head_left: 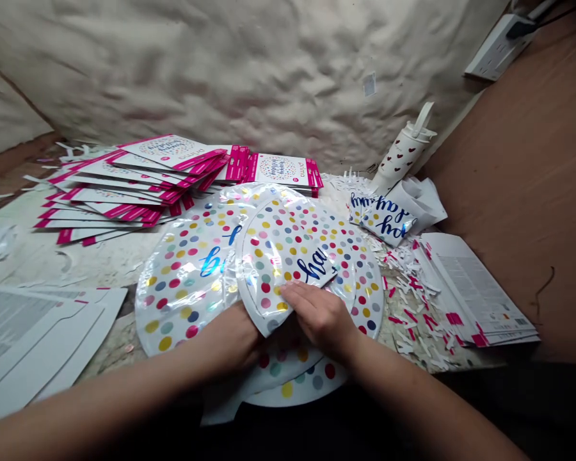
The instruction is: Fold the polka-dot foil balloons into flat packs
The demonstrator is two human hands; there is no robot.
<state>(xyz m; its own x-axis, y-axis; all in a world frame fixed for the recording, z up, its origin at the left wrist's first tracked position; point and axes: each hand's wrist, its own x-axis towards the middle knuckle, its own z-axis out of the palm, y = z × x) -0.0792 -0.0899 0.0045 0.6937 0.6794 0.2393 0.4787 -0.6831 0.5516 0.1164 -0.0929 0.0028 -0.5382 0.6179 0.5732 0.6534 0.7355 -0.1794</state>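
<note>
The right hand (325,315) curls nearly closed, gripping the lower edge of a folded polka-dot foil balloon (276,250) at the centre of the frame; the left hand (242,331) reaches beneath it, fingers hidden, so its hold cannot be told. Flat foil balloons (175,294) lie underneath.

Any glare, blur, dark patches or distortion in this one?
Head view: bright glare on the polka-dot foil sheets; head view, wide-angle stretching seems likely in the tilted socket box, upper right; head view, fine print on the left-side cards is unreadable; head view, bottom centre near-black.
</note>
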